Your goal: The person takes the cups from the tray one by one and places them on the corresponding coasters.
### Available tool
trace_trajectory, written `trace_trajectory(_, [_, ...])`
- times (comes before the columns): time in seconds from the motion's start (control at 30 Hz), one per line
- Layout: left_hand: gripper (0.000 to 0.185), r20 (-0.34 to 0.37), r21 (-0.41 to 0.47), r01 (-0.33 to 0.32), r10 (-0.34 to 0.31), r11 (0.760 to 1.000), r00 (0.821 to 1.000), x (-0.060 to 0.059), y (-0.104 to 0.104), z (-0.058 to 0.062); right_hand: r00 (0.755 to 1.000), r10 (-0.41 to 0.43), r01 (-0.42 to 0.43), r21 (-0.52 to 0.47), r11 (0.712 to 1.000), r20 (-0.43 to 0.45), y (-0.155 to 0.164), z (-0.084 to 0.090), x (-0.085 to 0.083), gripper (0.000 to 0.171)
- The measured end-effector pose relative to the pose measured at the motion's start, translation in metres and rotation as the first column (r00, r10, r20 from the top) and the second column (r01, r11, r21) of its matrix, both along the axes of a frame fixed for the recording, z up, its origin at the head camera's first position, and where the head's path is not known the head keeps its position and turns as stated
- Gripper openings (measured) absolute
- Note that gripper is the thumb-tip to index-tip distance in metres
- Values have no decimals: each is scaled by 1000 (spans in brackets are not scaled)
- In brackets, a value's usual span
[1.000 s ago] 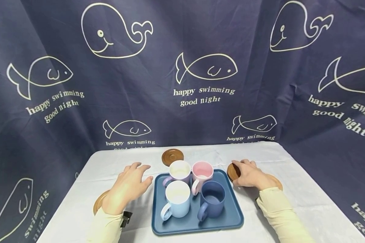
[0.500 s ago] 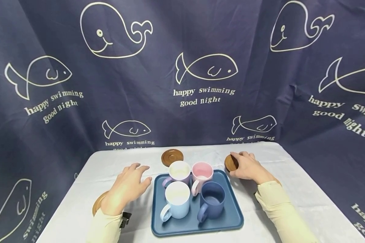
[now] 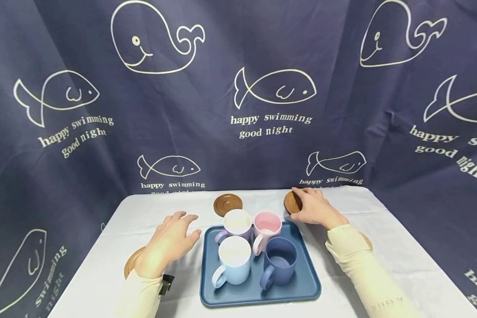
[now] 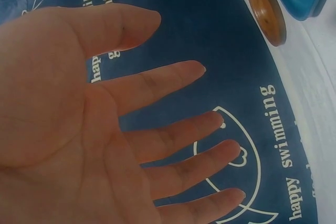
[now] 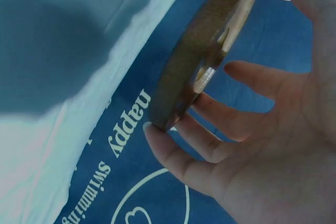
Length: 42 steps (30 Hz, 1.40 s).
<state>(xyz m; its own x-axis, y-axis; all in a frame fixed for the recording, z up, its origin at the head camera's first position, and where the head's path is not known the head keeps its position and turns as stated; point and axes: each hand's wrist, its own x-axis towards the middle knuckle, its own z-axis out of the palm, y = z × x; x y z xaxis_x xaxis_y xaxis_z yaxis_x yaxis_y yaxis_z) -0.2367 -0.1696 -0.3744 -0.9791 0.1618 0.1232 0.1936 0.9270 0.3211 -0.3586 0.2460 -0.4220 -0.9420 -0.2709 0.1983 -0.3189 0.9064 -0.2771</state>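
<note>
My right hand (image 3: pixel 317 208) grips a round brown wooden coaster (image 3: pixel 292 203) by its edge, past the tray's far right corner. In the right wrist view the coaster (image 5: pixel 197 51) is tilted, pinched between thumb and fingertips. To the left of the tray, my left hand (image 3: pixel 168 243) hovers with fingers spread and holds nothing; its palm (image 4: pixel 47 114) is bare in the left wrist view. A blue tray (image 3: pixel 258 296) carries a lilac mug (image 3: pixel 237 223), a pink mug (image 3: pixel 267 223), a light blue mug (image 3: pixel 234 260) and a navy mug (image 3: pixel 280 263).
Another wooden coaster (image 3: pixel 227 205) lies behind the tray. One coaster (image 3: pixel 131 263) is partly hidden by my left wrist, and one more (image 3: pixel 367 241) peeks out behind my right sleeve. A white cloth (image 3: pixel 175 201) covers the table, with a dark blue printed curtain (image 3: pixel 214 154) behind.
My right hand has carried the coaster leftward and toward the table's far edge. The coaster behind the right sleeve shows less. My left hand has hardly moved; the head view has shifted slightly.
</note>
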Motion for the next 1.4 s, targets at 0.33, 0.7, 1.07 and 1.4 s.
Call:
trace_trajectory(0.33, [47, 19, 1, -4, 4, 1000, 1000, -4, 0, 0, 1000, 18, -19, 37, 999, 25, -15, -7, -25, 94])
trace_trajectory(0.7, [46, 28, 8, -10, 9, 1000, 1000, -3, -1, -1, 993, 27, -33, 48, 998, 117, -35, -9, -45, 91])
trace_trajectory(1.07, [47, 35, 7, -11, 11, 1000, 999, -3, -1, -2, 989, 74, -84, 68, 994, 132, -45, -24, -61, 86])
trace_trajectory(1.4, [46, 23, 15, -9, 9, 1000, 1000, -3, -1, -5, 983, 90, -104, 81, 991, 158, -51, -30, -71, 85])
